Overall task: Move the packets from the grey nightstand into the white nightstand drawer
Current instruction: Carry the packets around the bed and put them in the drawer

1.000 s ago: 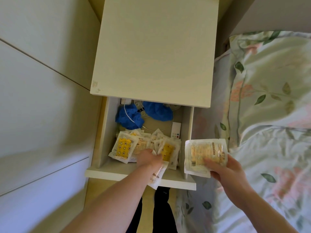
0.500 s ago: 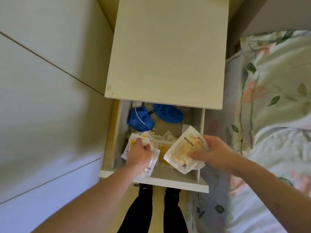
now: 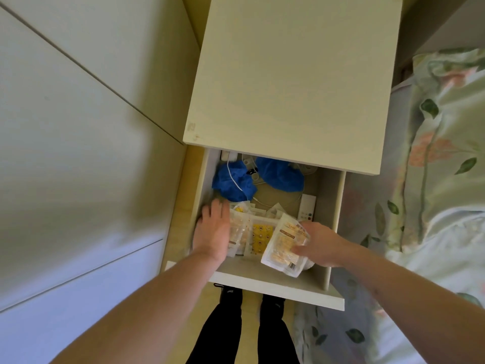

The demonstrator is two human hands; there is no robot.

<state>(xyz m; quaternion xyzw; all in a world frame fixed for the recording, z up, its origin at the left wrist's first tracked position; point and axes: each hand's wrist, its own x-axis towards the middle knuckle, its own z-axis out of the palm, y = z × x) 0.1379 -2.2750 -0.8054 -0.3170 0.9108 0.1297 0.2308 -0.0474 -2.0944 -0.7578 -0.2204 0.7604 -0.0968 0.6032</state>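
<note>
A: Item one, white nightstand [image 3: 296, 82], drawer [image 3: 275, 287] pulled out. Contents?

B: Loose packets [image 3: 261, 232] across the front half, clear wrap over yellow. Behind them, blue cloth [image 3: 233, 183], a white cable [image 3: 236, 181] over it, and a white remote [image 3: 306, 208] against the right wall.

A: Item two, left hand [image 3: 214, 232].

B: Inside the drawer at the left wall, palm down, fingers [image 3: 216, 208] straight and slightly spread, pointing toward the back. They hold nothing; the packets lie just beside the hand on its right, and its edge covers the nearest one.

A: Item three, right hand [image 3: 319, 244].

B: Over the front right corner, gripping one packet [image 3: 284, 245]. The thumb lies on the packet's top face near its right edge; the other fingers curl under it, hidden. The packet tilts, its far end up and its near corner overhanging the drawer front.

A: Does it touch the pile?

B: Cannot tell; it overlaps the pile's right side.

A: Surroundings?

B: A floral bedspread [image 3: 441, 179] at right, white cabinet doors [image 3: 65, 153] at left, dark trouser legs [image 3: 249, 332] below.
</note>
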